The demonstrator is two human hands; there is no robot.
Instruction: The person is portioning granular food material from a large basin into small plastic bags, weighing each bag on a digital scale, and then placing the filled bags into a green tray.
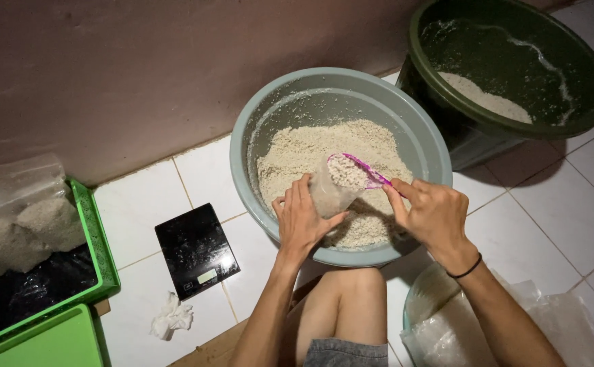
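Over the grey basin (427,139), just ahead of our knee, both hands are at work. Our left hand (302,221) is closed around a small clear plastic bag (329,194), holding its mouth up and open. Our right hand (433,214) is closed on the handle of a pink scoop (358,170), whose bowl, heaped with pale grain, sits right at the bag's mouth. So the bag lies in the left hand's grasp and just to the left of the right hand, with the scoop bridging the two; both hang above the mound of grain (310,149) in the basin. Risks as we judge them: the bag's mouth looks soft and narrow against the scoop, so a tilt made too fast or off-centre would send grain down the outside of the bag; most would fall back into the basin, since the work is held over it. A loosening left grip could let the mouth fold shut. Well left of the left hand a black kitchen scale (197,250) lies on the white tiles beside a crumpled tissue (172,316); farther left, a green crate (100,251) with filled bags. Beyond the right hand stands a dark green tub (582,115).
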